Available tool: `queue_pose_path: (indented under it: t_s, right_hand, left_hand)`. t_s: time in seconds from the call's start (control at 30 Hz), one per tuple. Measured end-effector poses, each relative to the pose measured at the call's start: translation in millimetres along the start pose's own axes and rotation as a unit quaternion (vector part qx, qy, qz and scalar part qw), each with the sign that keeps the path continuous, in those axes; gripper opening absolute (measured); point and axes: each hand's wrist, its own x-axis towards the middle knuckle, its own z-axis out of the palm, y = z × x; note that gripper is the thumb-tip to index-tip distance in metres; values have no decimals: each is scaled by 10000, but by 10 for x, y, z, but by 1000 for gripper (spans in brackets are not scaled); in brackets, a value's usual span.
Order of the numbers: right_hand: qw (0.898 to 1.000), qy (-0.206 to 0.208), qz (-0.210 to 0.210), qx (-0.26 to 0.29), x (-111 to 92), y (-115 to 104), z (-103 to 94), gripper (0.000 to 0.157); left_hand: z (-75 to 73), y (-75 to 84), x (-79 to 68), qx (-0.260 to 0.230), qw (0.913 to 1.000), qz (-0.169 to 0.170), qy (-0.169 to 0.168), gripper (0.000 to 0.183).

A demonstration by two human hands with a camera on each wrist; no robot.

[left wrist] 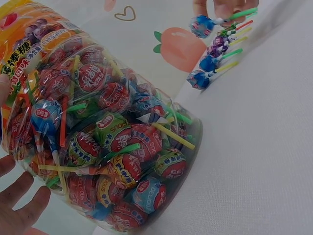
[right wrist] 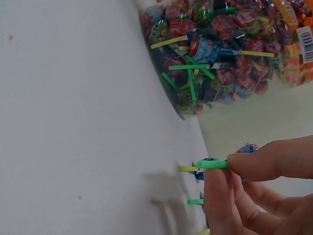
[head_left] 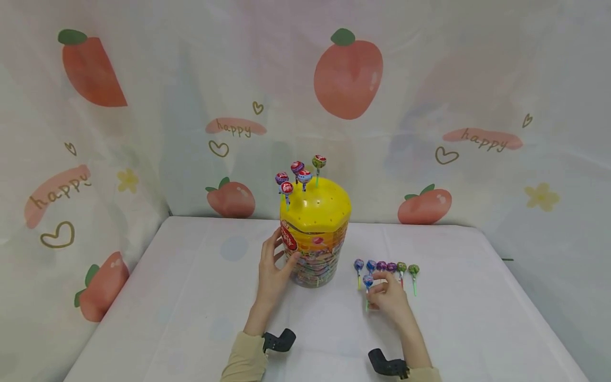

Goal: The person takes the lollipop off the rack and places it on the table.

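Observation:
A clear jar (head_left: pixel 315 265) full of wrapped lollipops stands on the table under a yellow lid (head_left: pixel 324 207) dotted with small holes. Several lollipops (head_left: pixel 304 177) stick up from the lid's left and back part. My left hand (head_left: pixel 274 270) rests against the jar's left side, fingers spread around it; the left wrist view shows its fingers (left wrist: pixel 29 200) beside the plastic. To the right of the jar, my right hand (head_left: pixel 389 297) pinches a blue lollipop (left wrist: pixel 201 26) by its green stick (right wrist: pixel 213 164) between thumb and fingers, with the candy end up in the head view.
Beyond my right hand lies a row of several lollipops, among them a blue one (head_left: pixel 358 264) at the left end and a green one (head_left: pixel 413 269) at the right. A white cloth covers the table (head_left: pixel 191 297). Behind it hangs a printed curtain (head_left: pixel 406 63).

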Motion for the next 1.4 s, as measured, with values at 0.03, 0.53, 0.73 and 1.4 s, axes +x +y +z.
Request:
queue_pose_path:
  t_s: [0.03,0.53,0.73,1.4]
  right_hand:
    - [10000,-37,-9,-47,3,11,8,53]
    - [9878,177,-51,-1545,-80,29,146,43]
    - [9833,196,-86,-1806,-90,21,171,43]
    - [9798,596,-415,-1862,-164,-179,37,31]
  left_hand:
    - [-12,58,-5,-25,10000,-13,-13,71]
    - [7,42,22,29,9999,-110,-75,72]
    - [51,-153,48,19,10000,-7,-2,73]
    - [37,-154,17,-76,9999,67,53,72]
